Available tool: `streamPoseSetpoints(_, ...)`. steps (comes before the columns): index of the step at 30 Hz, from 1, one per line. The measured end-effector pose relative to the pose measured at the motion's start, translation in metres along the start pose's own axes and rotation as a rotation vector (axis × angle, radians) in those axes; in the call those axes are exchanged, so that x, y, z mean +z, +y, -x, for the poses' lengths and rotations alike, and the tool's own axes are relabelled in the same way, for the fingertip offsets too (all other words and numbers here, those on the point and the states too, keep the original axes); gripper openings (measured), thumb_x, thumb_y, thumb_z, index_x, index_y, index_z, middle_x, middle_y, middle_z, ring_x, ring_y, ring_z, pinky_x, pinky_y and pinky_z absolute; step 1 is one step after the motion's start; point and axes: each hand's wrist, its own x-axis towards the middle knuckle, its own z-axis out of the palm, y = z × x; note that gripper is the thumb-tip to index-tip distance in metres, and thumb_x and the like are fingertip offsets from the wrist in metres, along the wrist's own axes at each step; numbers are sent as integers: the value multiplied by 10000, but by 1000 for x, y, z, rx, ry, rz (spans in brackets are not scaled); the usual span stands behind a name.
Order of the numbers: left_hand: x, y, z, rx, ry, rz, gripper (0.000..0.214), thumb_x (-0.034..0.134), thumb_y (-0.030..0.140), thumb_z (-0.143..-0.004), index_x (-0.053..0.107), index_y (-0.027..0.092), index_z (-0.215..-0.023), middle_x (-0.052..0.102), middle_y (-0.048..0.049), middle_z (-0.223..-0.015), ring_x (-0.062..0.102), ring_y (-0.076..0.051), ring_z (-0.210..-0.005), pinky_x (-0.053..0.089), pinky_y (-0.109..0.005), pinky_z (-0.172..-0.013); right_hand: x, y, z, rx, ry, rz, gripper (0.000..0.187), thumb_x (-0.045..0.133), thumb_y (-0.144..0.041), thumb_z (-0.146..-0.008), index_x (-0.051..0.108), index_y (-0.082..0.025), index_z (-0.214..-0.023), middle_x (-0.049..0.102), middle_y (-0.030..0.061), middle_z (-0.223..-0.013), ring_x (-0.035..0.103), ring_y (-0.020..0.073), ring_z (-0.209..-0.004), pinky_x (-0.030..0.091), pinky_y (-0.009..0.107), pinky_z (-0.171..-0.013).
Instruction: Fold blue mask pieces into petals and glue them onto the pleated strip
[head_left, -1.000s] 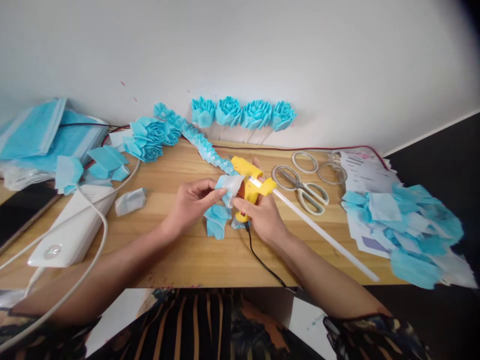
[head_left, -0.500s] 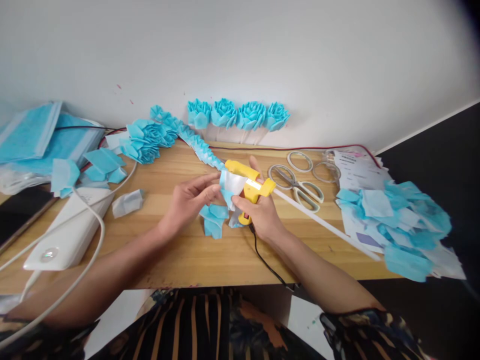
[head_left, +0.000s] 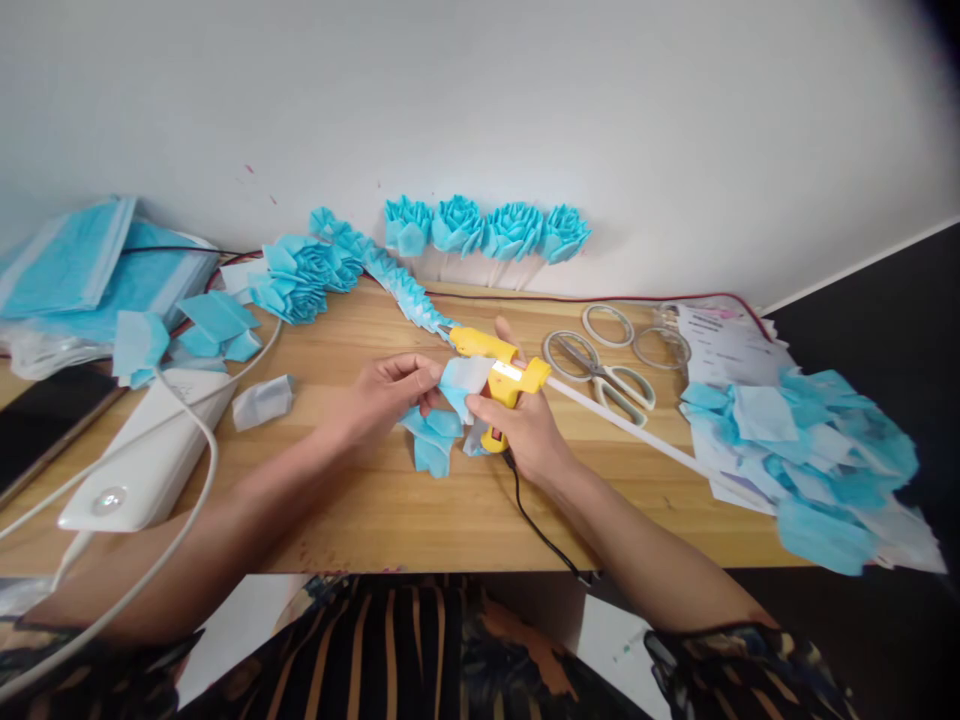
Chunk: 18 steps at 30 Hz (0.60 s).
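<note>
My right hand (head_left: 534, 430) is wrapped round a yellow glue gun (head_left: 506, 375), its nozzle pointing to the left and a long white glue stick (head_left: 637, 432) running out of its back end. Between my hands is a blue-and-white fabric piece (head_left: 461, 385); my left hand (head_left: 386, 400) pinches its left edge, and my right thumb lies against its lower right corner. Beneath them on the table lies another blue fabric piece (head_left: 433, 440). Just beyond the nozzle stretches a row of folded blue pieces (head_left: 401, 288).
Blue fabric roses (head_left: 487, 228) stand against the wall. Scissors (head_left: 604, 375) and tape rolls (head_left: 607, 325) lie right of the glue gun, near a heap of blue pieces (head_left: 810, 440). At left are a white power bank (head_left: 142, 450), a phone (head_left: 52, 425) and blue masks (head_left: 97, 265).
The fabric piece between my hands has turned and shows more of its face, still pinched by my left hand. The whole view has shifted slightly; my right hand keeps hold of the glue gun.
</note>
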Motion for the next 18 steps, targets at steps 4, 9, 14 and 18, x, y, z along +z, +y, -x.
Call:
streamPoseSetpoints(4,1,6,3,33,-12,-127,411,784,558,-777,653,176,-703,633,-3,-627,538,-114,-566,444,-232,-558,0,-2,0,26,15,-35,898,782,-267,-703,431,-342,-1527,635,-43,-871,535,132,-687,506,258,-570)
streamPoseSetpoints(9,3,10,6,140,42,-344,498,686,614,-848,645,164,-638,591,-9,-584,507,-115,-544,420,-234,-528,-1,-1,-1,42,19,-38,930,784,-259,-691,417,-335,-1542,633,-42,-829,533,136,-674,460,235,-503)
streamPoseSetpoints(14,2,7,6,174,64,-223,580,556,674,-922,703,135,-768,697,-88,-719,582,-156,-610,468,-269,-556,-2,-3,0,47,43,-41,905,784,-275,-684,451,-324,-1524,618,-42,-837,505,121,-634,439,231,-475)
streamPoseSetpoints(18,2,7,4,79,-26,-267,421,713,568,-837,716,154,-760,685,-46,-703,560,-131,-590,461,-249,-565,-2,-4,0,42,59,-46,897,785,-275,-687,451,-339,-1517,604,-57,-811,495,110,-620,447,230,-497)
